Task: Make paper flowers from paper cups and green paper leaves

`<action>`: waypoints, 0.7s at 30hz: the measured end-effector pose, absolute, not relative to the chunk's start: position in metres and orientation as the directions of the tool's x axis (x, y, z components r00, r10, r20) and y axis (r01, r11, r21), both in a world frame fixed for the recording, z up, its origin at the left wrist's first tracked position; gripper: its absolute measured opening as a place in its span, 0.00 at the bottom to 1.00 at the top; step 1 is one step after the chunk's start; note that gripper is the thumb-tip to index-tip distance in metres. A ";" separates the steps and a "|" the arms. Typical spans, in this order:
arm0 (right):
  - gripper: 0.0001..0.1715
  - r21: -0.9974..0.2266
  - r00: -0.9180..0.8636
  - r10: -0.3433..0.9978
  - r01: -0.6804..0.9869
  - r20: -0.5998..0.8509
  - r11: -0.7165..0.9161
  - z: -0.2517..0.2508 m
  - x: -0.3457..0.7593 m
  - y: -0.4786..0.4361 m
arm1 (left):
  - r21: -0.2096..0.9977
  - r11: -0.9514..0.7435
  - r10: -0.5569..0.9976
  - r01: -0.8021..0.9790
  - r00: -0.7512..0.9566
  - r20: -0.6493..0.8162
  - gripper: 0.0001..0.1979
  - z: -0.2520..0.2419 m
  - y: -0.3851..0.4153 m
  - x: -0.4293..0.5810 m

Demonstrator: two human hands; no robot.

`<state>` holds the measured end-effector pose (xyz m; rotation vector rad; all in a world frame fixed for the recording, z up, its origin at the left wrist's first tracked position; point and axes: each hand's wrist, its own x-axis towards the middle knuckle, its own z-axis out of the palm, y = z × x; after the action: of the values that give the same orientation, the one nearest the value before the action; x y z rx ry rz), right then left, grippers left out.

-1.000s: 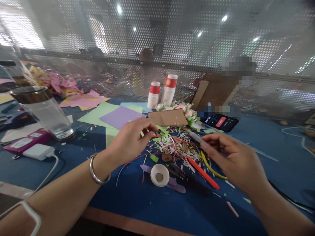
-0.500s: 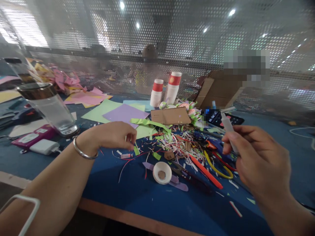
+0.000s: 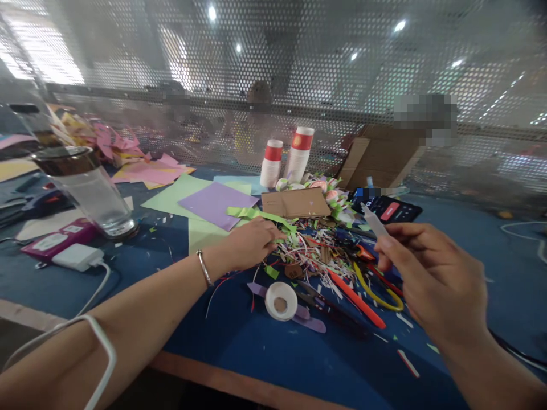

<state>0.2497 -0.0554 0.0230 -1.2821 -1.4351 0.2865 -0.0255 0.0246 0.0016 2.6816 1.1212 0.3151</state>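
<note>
The right hand (image 3: 436, 276) pinches a white tube (image 3: 375, 222); the left hand (image 3: 250, 242) is at the scraps (image 3: 314, 259) (grip unclear); the cup (image 3: 291, 296) over purple strips (image 3: 314, 324) looks part-made.

wall: grey perforated panel (image 3: 342, 62) across the back, crossed by a dark horizontal rail (image 3: 213, 102) | light: glaring bright patch (image 3: 47, 54), upper left; small white lights (image 3: 212, 12) dotted over the panel | furniture: blue tabletop (image 3: 239, 353), brownish front edge (image 3: 213, 374) | under the edge: deep shadow
</note>
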 end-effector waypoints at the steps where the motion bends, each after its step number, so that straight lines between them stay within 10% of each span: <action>1: 0.10 -0.762 0.233 0.797 0.526 0.557 0.378 0.023 0.250 -0.055 | 0.254 -0.696 0.708 0.671 0.701 0.089 0.16 0.001 0.024 -0.024; 10: 0.08 -0.751 0.296 0.747 0.537 0.595 0.385 0.025 0.259 -0.054 | 0.283 -0.569 0.821 0.772 0.551 0.148 0.09 0.030 0.016 -0.057; 21: 0.05 -0.800 0.429 0.681 0.408 0.593 0.440 0.039 0.277 -0.038 | 0.382 -0.496 0.797 0.780 0.583 -0.155 0.08 0.049 0.014 -0.084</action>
<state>0.2768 -0.0376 0.0385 -1.1720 -1.1833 0.2306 -0.0837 0.0139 0.0491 2.4038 1.2680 0.0582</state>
